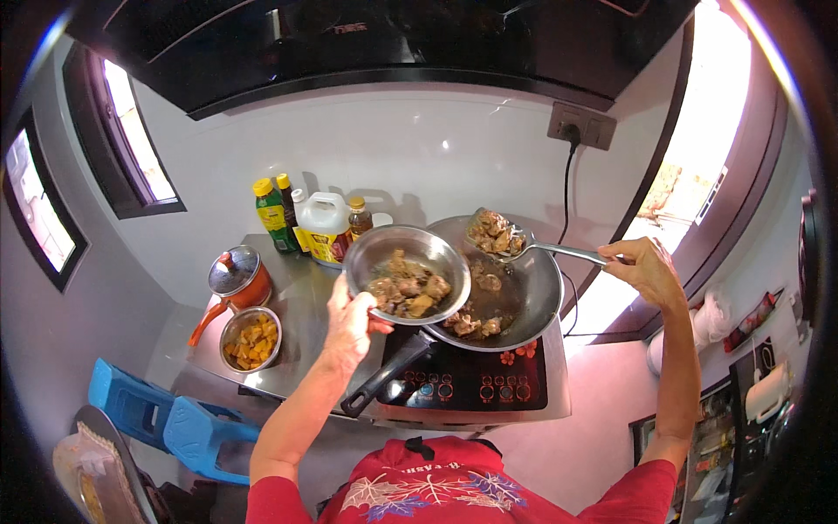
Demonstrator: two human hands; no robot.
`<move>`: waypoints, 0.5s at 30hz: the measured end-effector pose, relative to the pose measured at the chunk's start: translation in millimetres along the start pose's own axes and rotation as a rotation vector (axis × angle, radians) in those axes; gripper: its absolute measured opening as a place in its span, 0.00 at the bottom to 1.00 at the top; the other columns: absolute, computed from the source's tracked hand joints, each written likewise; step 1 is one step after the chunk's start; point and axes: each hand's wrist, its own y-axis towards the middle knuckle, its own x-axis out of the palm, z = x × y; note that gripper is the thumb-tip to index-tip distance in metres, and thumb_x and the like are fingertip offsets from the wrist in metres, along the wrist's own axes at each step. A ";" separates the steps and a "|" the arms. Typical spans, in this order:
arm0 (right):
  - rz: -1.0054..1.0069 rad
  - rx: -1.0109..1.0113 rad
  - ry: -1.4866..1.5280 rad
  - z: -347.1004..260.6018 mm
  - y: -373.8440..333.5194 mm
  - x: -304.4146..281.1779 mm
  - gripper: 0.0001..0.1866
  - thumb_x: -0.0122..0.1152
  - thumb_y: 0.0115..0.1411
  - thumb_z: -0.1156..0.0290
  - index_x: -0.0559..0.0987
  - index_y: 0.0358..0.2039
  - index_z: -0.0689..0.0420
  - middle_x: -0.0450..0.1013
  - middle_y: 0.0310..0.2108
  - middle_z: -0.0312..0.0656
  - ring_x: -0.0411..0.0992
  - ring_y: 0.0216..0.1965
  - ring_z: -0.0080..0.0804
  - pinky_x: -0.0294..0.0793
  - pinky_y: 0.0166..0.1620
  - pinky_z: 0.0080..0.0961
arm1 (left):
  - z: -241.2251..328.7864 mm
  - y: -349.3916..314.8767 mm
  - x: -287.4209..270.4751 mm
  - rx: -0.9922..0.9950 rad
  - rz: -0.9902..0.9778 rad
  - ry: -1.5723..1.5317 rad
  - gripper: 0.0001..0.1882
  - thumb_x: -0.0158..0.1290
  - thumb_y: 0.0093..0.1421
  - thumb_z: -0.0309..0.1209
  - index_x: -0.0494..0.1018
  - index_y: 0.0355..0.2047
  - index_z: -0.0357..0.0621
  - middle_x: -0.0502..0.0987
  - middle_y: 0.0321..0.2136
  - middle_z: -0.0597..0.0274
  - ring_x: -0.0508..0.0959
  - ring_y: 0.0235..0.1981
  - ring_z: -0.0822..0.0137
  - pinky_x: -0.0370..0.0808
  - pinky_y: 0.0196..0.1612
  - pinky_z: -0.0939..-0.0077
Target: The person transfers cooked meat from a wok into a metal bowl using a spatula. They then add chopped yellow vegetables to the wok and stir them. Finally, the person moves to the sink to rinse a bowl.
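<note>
Head view: our left hand (352, 319) pinches one round, shiny steel bowl (441, 256) of lumpy brown chunks (408, 286); our right hand (644, 269), fingers wrapped, holds one heaped metal ladle (567, 251)!

My feed gives plain silver on the steel bowl (443, 253) at the centre and on the spoon (563, 251) at three o'clock, mottled brown on the meat (410, 293) in both. The pan (528, 297) at four is dark grey; the cooktop (467, 367) toward five, black with red flowers (527, 349). At nine I get an orange pot (254, 293), at eight yellow-orange chunks (253, 341) and blue stools (196, 428). The shirt (393, 458) at six is red, patterned with white and violet-blue leaves (432, 487). I see black on the hood (349, 52) at twelve.
</note>
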 end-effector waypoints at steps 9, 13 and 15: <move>0.244 -0.368 -0.419 -56.7 -39.0 44.1 0.14 0.65 0.47 0.65 0.81 0.37 0.42 0.70 0.21 0.33 0.71 0.22 0.28 0.66 0.27 0.30 | -22.1 6.7 23.7 -0.196 -0.087 -0.172 0.23 0.42 0.49 0.17 0.60 0.47 0.44 0.67 0.28 0.55 0.75 0.15 0.62 0.76 0.12 0.75; 0.506 -0.545 -0.634 -59.8 -49.4 60.9 0.14 0.63 0.47 0.66 0.81 0.38 0.45 0.63 0.18 0.31 0.66 0.19 0.25 0.59 0.24 0.28 | -23.1 5.8 16.0 -0.206 -0.119 -0.152 0.22 0.42 0.49 0.17 0.60 0.46 0.43 0.68 0.28 0.54 0.75 0.15 0.63 0.76 0.12 0.75; 0.633 -0.619 -0.754 -63.2 -50.4 61.0 0.13 0.61 0.48 0.68 0.81 0.37 0.47 0.61 0.18 0.31 0.64 0.19 0.24 0.57 0.24 0.27 | -21.3 6.4 11.4 -0.205 -0.117 -0.134 0.24 0.42 0.49 0.17 0.60 0.48 0.43 0.69 0.29 0.53 0.75 0.15 0.63 0.76 0.12 0.75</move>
